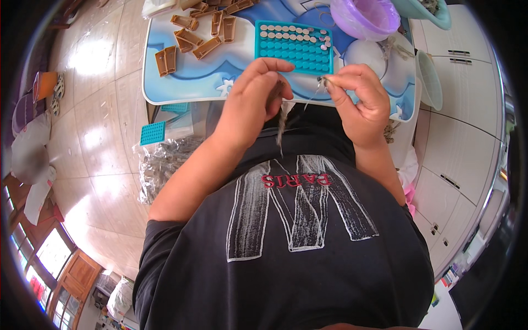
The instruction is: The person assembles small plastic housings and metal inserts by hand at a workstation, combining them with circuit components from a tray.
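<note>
My left hand [248, 104] is closed around a wispy grey-brown tuft [282, 124], like feather or hair, whose thin end hangs down before my dark shirt. Whether more lies inside the curled fingers is hidden. Opposite it, my right hand [363, 102] pinches a tiny dark piece between thumb and forefinger, too small to name. A fine pale strand [309, 100] trails down from that pinch toward the left. Just beyond both hands lies a teal tray [291, 61] of small round wells, with whitish discs [286, 36] in its far rows and a few loose ones at the right.
Several brown trough-shaped pieces [208, 48] lie at the table's left. A lined purple basin [366, 19] stands at the back right. Below the left table edge are a smaller teal tray [153, 133] and a clear bag of grey fluff [165, 168]. Pale cabinets [462, 93] flank the right.
</note>
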